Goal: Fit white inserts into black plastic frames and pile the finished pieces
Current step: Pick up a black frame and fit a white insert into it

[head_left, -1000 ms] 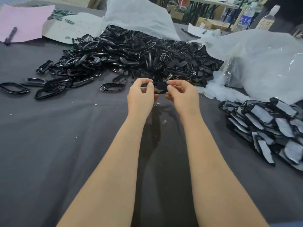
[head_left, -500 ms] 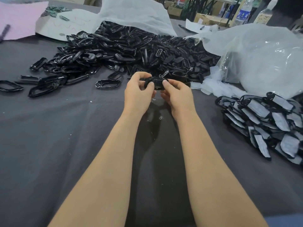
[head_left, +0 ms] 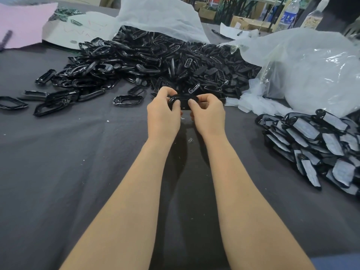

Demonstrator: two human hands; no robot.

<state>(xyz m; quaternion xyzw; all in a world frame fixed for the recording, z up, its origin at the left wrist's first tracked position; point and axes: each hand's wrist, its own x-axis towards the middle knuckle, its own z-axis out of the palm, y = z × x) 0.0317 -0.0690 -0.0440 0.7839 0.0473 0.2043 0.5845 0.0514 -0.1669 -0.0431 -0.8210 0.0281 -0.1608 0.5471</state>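
Head view: pinched at its 2 ends, 1 black frame (head_left: 183,101), with left hand (head_left: 163,115) and right hand (head_left: 207,114) both curled round it, thumbs on top, just in front of the loose heap of frames (head_left: 155,61). Probably light, stiff, glossy and a little slippery, so best gripped by the outer rim. White insert seated or not: cannot tell. Well to the right, the finished pile (head_left: 315,145). Underneath, a dark cloth-covered surface (head_left: 58,172). Behind, a clear plastic bag (head_left: 311,71), a pink sheet (head_left: 23,24), a water bottle (head_left: 288,16) and workshop clutter.

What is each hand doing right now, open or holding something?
Left hand: closed on the black frame, pinching its left end.
Right hand: closed on the same frame, pinching its right end.
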